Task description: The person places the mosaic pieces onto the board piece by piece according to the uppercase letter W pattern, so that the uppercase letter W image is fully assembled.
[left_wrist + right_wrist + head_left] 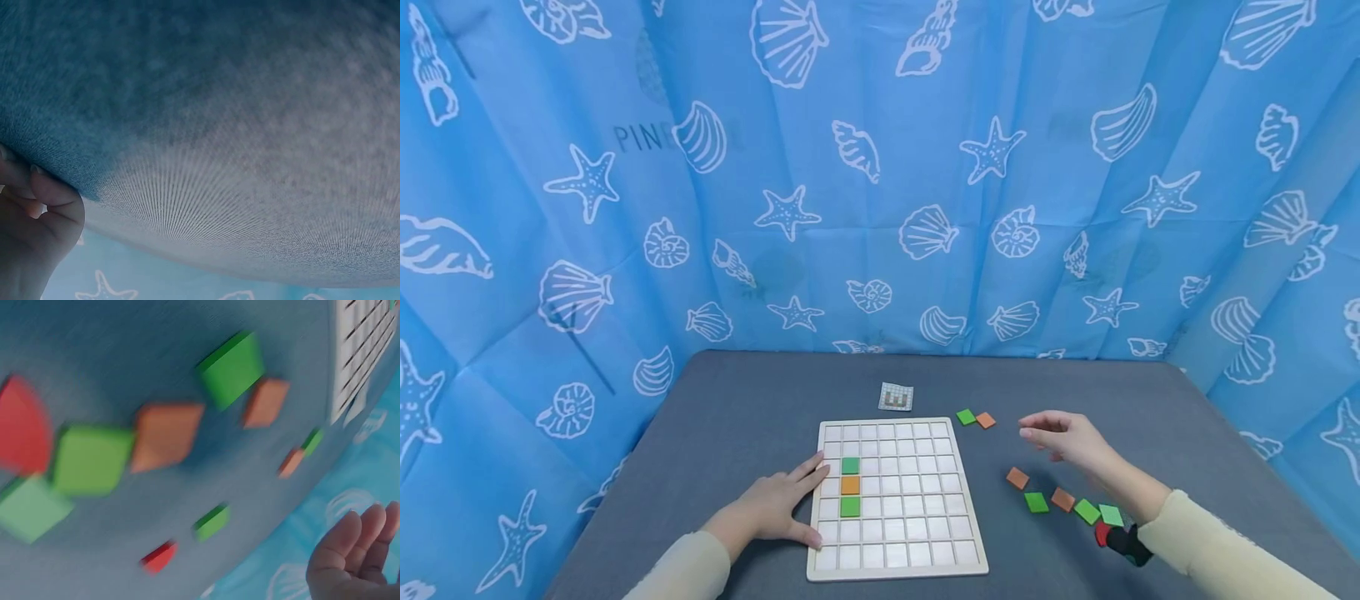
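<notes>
Head view: left hand (775, 504) rests, fingers extended, on gridded board (895, 572); right hand (1075, 437) hovers empty, relaxed; orange square tile (1018, 478) seems light, rigid, best pinched by edges.

Curtained-off work nook (seashell-print curtain (880, 258) behind grey table (737, 425)).

I see a tabletop (752, 433) of matt woven cloth, a smooth wooden-looking board (898, 573), smooth matt tiles (850, 485) and, past the far edge, a creased, plastic-looking curtain (880, 200).
</notes>
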A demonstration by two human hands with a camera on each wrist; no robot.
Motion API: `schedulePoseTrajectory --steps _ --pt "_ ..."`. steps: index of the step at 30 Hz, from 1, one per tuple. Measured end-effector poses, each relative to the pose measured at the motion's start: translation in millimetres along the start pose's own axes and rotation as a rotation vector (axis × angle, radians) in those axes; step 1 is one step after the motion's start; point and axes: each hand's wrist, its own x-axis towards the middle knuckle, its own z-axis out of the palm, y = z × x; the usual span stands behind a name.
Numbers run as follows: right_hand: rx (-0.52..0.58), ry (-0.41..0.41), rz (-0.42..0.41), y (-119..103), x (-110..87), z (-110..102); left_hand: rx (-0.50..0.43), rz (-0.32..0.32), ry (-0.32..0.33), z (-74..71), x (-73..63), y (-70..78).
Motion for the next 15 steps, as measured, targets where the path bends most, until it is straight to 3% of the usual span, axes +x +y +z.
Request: schedulePoseTrajectory --steps 15 --pt "-0.09 0.0 -0.058 56.6 13.2 -48.5 -0.007 0.001 -0.012 1.7 2.8 -2.2"
